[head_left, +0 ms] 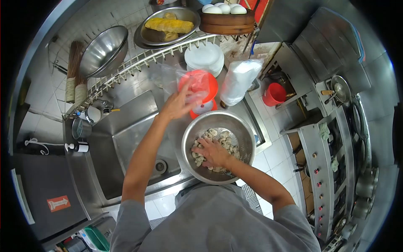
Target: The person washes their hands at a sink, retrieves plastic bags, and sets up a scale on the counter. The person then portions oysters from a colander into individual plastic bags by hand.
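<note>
My right hand [215,153] reaches into a perforated stainless steel basin [249,147], its fingers spread over a pile of peeled shrimp [230,146]. The fingertips are partly sunk among the pieces. My left hand [177,105] is beside a red plastic bowl [213,87], with fingers apart. A clear plastic bag [170,82] lies loosely over that bowl and touches the left fingers; whether they pinch it is hard to see. Just below the bowl, another red container [204,108] with a pale inside sits behind the basin.
The steel sink [138,122] lies to the left. Behind stand stacked white plates [204,56] and a wrapped clear plastic bundle [238,82]. A wire shelf holds a steel bowl [105,50], a dish of yellow food [170,26] and eggs in a steamer [226,23]. Right are a red bucket [275,94] and stove [312,168].
</note>
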The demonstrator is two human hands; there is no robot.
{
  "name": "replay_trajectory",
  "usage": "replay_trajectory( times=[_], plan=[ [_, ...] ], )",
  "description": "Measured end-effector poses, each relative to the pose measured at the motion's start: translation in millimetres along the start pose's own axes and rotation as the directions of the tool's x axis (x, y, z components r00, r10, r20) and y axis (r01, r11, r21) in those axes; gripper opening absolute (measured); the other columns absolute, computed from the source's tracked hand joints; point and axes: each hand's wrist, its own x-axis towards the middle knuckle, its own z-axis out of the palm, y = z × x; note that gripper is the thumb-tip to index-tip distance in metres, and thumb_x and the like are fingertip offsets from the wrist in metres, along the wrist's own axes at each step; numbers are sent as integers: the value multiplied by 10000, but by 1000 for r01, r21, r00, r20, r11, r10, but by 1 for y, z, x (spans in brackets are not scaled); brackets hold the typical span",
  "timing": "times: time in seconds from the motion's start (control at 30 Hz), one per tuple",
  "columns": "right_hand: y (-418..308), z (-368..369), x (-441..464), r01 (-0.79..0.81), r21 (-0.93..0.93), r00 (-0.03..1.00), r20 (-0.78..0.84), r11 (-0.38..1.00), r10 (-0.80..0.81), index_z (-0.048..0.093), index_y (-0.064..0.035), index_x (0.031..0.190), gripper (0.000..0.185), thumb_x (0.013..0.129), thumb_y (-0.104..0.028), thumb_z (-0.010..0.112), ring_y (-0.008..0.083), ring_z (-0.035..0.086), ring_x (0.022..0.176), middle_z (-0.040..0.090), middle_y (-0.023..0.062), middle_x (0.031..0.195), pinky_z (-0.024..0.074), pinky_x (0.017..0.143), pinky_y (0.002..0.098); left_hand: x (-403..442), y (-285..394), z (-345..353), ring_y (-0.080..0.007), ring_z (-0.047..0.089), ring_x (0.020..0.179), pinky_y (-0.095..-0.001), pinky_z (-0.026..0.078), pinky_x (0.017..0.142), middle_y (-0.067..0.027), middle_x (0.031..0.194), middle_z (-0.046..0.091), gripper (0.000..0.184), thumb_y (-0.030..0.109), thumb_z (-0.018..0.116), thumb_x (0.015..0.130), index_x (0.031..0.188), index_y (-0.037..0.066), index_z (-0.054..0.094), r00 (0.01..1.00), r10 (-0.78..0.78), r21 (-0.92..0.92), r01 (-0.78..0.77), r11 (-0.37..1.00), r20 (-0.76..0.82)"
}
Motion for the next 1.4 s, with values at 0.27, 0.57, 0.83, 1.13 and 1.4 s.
replay_trajectory(
  times=[0.27,0.57,0.83,1.13,1.4],
  plan=[
    [-3,-6,-6,41,-19,999,23,999,-41,464,-261,1400,764,721,-332,808,363,449,1275,385,152,1418,453,997,540,96,-75,9,-413,644,1089,-449,497,944,-241,1158,670,567,388,640,888,1328,41,550,954,-279,203,297,933,-111],
    [2,34,12,-127,94,983,-119,987,138,626,-160,1139,346,797,-178,680,362,622,964,514,153,1144,558,758,462,41,6,-59,-327,697,891,-398,518,821,-153,927,731,260,310,652,855,966,92,739,849,-243,-107,218,970,-470],
    [37,-11,-5,-291,892,943,206,345,263,632,-73,1091,342,763,-38,725,161,650,798,653,72,923,561,643,310,-93,66,-92,-297,650,708,-464,484,718,-101,875,645,101,112,698,777,837,80,623,892,-256,123,321,939,-374],
    [52,-36,-38,-302,951,895,257,70,366,629,-73,1075,295,801,9,701,142,643,869,624,50,1021,612,663,340,-120,72,-24,-332,636,802,-448,532,764,-120,1116,565,326,-41,599,764,1067,71,643,897,-127,197,227,954,-423],
    [58,-54,-62,-166,984,916,176,-59,360,600,-91,1120,325,825,-2,705,149,667,871,653,53,946,546,620,313,-90,67,11,-384,658,862,-473,550,789,-122,1272,511,452,-66,617,745,1187,26,616,951,65,427,73,901,-302]
  ],
)
